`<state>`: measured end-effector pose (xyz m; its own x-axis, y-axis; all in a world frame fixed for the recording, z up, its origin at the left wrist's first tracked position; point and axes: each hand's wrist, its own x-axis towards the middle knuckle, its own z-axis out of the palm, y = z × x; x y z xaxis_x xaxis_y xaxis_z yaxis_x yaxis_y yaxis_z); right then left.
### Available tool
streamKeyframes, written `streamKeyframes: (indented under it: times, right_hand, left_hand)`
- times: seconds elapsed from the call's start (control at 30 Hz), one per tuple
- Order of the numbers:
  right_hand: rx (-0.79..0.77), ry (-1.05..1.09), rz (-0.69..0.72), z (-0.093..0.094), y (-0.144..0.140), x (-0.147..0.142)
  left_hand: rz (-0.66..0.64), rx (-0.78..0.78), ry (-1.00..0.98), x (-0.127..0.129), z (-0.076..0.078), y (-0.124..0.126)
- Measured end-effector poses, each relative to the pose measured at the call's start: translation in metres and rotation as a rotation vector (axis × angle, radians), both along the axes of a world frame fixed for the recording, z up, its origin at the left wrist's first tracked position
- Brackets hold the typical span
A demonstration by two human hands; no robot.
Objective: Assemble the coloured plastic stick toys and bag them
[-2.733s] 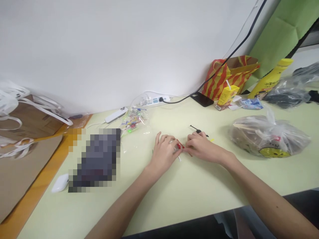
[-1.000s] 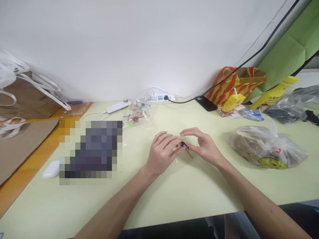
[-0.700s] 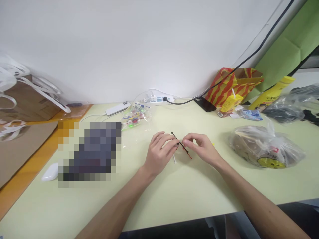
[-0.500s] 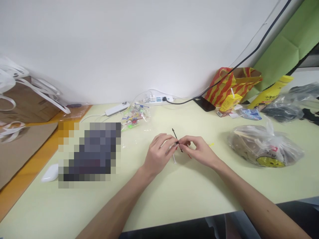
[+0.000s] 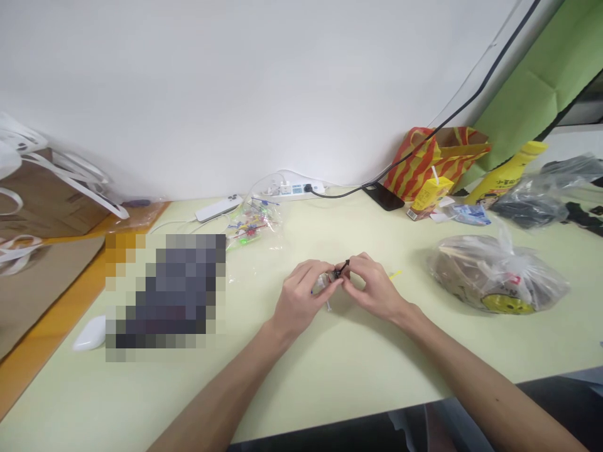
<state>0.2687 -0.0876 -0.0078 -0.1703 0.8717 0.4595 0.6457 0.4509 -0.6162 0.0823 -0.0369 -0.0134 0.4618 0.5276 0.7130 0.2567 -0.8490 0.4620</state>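
Note:
My left hand (image 5: 301, 294) and my right hand (image 5: 374, 285) meet above the middle of the table, fingers closed in a pinch. Between their fingertips is a small thin black piece with an arrow-like tip (image 5: 347, 262), now slanting up to the right. Something dark and small sits at its lower end, partly hidden by the fingers. A small white stick (image 5: 328, 306) shows just under my left fingers. Beyond my right hand a bit of a yellow stick (image 5: 396, 274) lies on the table.
A clear bag of small coloured plastic pieces (image 5: 254, 223) lies behind my left hand, near a power strip (image 5: 296, 188). A blurred dark object (image 5: 174, 289) and a white case (image 5: 89, 333) are left. A tied plastic bag (image 5: 499, 276), phone (image 5: 384, 196) and drink carton (image 5: 428, 198) are right.
The black piece has turned in my fingers: its arrow tip pointed up to the left and now points up to the right. My hands have stayed close together.

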Motion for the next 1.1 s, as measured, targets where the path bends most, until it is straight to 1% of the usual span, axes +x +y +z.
streamKeyframes:
  times: [0.13,0.3,0.47,0.53,0.67,0.77,0.97,1.1]
  right_hand:
    - [0.024,-0.007,0.006,0.003,-0.0012,-0.0008]
    - [0.041,-0.042,0.005,0.0019,-0.0006,-0.0022]
    - [0.062,-0.106,-0.002,0.0025,-0.0006,-0.0013]
    - [0.097,-0.132,-0.01,0.0019,-0.0003,-0.0006]
    - [0.238,-0.154,-0.045,-0.0015,0.0014,0.001]
    - [0.301,-0.182,-0.069,-0.0033,0.0019,0.0017]
    - [0.337,-0.242,-0.077,-0.0052,0.0015,0.0023]
    - [0.351,-0.254,-0.082,-0.0058,0.0013,0.0021]
  left_hand:
    - [0.024,-0.005,-0.037,-0.0006,0.0022,-0.0006]
    - [-0.003,-0.041,-0.028,-0.0002,0.0029,-0.0009]
    - [-0.004,-0.059,-0.038,0.0007,0.0018,-0.0007]
    - [-0.001,-0.066,-0.036,0.0008,0.0012,-0.0002]
    - [0.016,-0.079,-0.044,0.0002,-0.0003,0.001]
    - [0.017,-0.097,-0.046,-0.0003,-0.0013,0.001]
    - [0.032,-0.15,-0.027,0.0006,-0.0023,-0.0004]
    - [0.032,-0.129,-0.009,0.0022,-0.0011,-0.0008]
